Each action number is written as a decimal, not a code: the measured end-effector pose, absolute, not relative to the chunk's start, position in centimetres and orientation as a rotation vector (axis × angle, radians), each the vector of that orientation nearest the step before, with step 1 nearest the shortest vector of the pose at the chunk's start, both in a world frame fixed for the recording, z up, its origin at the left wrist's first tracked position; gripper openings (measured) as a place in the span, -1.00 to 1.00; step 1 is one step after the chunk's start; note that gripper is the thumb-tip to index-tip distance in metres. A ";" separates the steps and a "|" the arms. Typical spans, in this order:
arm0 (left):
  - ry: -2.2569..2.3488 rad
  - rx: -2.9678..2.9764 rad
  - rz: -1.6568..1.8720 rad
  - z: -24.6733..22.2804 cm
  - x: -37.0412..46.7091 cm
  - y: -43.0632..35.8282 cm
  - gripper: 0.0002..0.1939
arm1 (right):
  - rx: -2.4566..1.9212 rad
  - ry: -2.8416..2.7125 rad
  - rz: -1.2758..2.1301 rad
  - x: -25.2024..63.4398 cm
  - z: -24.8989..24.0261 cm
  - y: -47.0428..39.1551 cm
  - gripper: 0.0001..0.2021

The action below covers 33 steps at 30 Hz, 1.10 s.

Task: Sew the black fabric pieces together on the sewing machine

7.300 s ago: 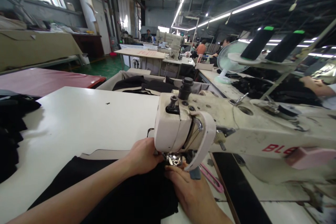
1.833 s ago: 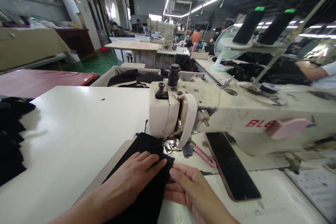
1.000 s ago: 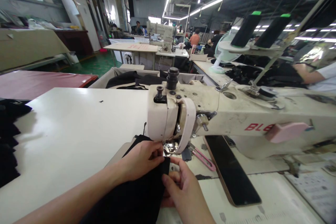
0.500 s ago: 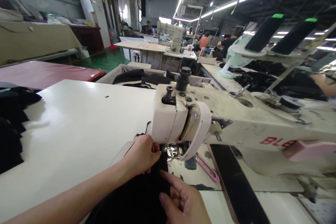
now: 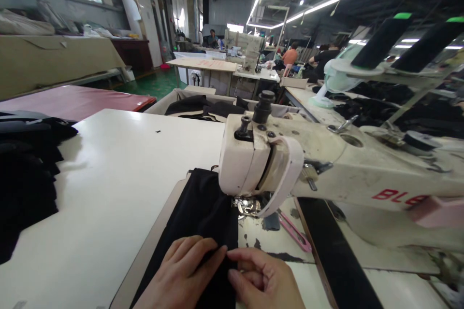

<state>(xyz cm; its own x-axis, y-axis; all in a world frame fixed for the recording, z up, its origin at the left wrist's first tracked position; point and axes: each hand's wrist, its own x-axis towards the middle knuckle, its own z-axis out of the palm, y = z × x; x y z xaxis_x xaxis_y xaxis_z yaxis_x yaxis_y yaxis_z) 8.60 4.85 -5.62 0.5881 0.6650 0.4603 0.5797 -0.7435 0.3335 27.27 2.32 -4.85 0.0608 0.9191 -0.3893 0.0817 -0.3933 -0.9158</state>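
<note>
A long piece of black fabric [image 5: 203, 203] runs along the sewing machine's bed, its far end beside the presser foot [image 5: 248, 206]. My left hand [image 5: 184, 268] rests on the near part of the fabric, fingers bent and thumb pointing right, with cloth gathered under them. At the fabric's right edge, my right hand [image 5: 266, 277] pinches the cloth between thumb and index finger. The two hands' fingertips nearly meet. Above the fabric's far end stands the white sewing machine head [image 5: 246, 159]; the needle is hidden behind its finger guard.
Black cloth pieces [image 5: 29, 178] are piled on the white table [image 5: 108, 169] at left. Pink thread snips [image 5: 295, 232] lie right of the presser foot. Behind the machine is a cloth-lined bin [image 5: 174, 99] with dark pieces. Thread cones [image 5: 380, 41] stand at upper right; people work farther back.
My left hand has drawn back from beside the presser foot to the near part of the fabric, close to my right hand. The view has shifted slightly left.
</note>
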 end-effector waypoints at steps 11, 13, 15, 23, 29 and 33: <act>0.727 2.568 0.395 -2.5 8.3 7.7 -0.66 | -1.553 -0.973 1.502 27.2 -4.1 2.8 -0.66; 0.770 2.485 0.376 -1.7 8.7 7.6 -0.68 | -1.538 -0.979 1.539 27.2 -4.0 3.0 -0.69; 0.885 2.364 0.402 -1.2 9.2 7.1 -0.56 | -1.534 -1.006 1.581 27.3 -3.8 3.2 -0.71; 0.850 2.124 0.838 -3.6 9.2 6.1 -0.92 | -1.396 -0.836 1.620 27.2 -3.2 1.2 -0.22; 0.924 2.070 0.920 -3.7 9.6 5.6 -0.85 | -1.390 -0.754 1.699 25.7 -3.5 0.6 -0.34; 0.734 2.392 1.073 -4.3 9.6 4.9 -0.80 | -1.427 -0.753 1.774 25.4 -3.2 0.7 -0.59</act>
